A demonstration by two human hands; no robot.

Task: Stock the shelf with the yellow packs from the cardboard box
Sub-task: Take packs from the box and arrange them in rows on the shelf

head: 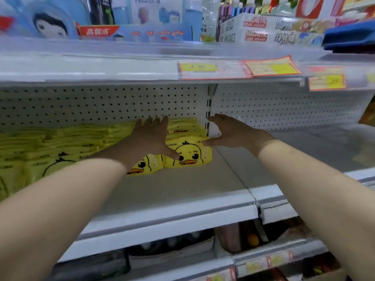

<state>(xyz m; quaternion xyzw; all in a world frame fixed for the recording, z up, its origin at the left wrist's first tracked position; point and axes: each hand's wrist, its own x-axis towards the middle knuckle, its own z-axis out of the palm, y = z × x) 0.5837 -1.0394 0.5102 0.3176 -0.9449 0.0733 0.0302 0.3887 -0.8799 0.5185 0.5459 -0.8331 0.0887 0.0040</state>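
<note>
While yellow packs (190,154) run front-to-back, spread left grip (150,136) presses them, loosely spread right grip (233,132) touching.

The left arm (67,191) and right arm (316,179), both bare, stretch forward. The left hand (151,136) lies palm down, fingers straight and spread, thumb angled out to the right. The right hand (233,132) stands on edge near it, fingers arched above the thumb in a loose C, a gap between them

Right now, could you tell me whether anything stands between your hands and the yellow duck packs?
Nothing visible does: the left hand rests flat on the yellow duck packs, and the right hand touches the stack's right end with its thumb.
</note>
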